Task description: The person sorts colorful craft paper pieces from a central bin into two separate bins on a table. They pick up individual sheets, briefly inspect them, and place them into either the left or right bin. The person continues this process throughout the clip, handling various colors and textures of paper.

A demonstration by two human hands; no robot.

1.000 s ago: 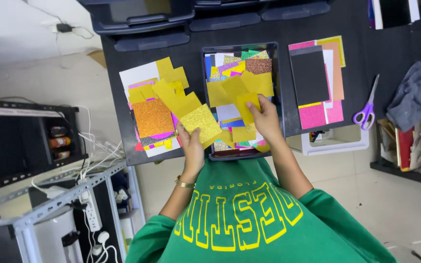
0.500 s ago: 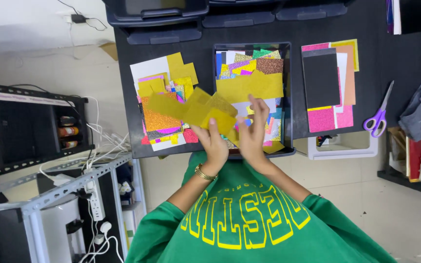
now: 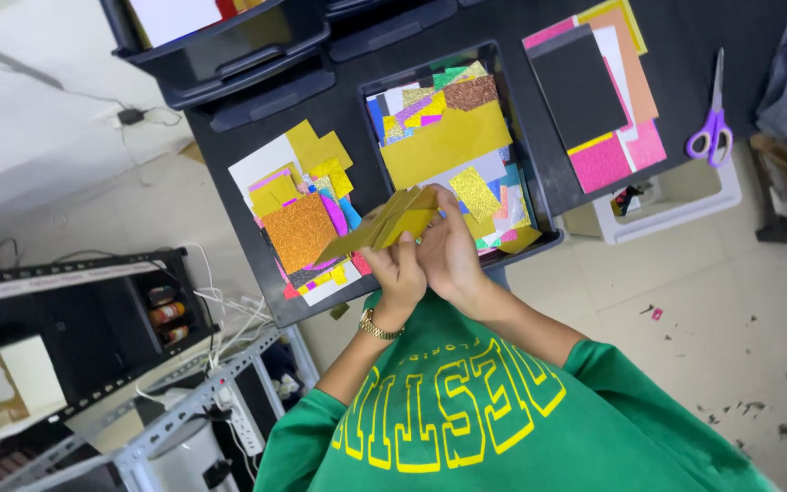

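My left hand (image 3: 396, 273), with a gold watch at the wrist, and my right hand (image 3: 453, 248) are pressed together on a fanned stack of gold and yellow glitter paper sheets (image 3: 383, 226). I hold the stack just above the near edge of the black table (image 3: 229, 155). Behind my hands sits a black tray (image 3: 539, 196) full of coloured glitter paper scraps, with a large gold sheet (image 3: 446, 143) on top. To the left of the stack lies a loose pile of yellow, orange and white papers (image 3: 298, 214).
A stack with a black sheet over pink and orange papers (image 3: 585, 91) lies to the right, with purple scissors (image 3: 712, 128) beyond it. Dark storage bins (image 3: 229, 55) line the table's far side. A white bin (image 3: 676, 200) sits on the floor; metal shelving (image 3: 93, 364) with cables stands left.
My hands have come together from the tray and the left pile, gathering the yellow sheets into one stack, and have drawn it back toward my body.
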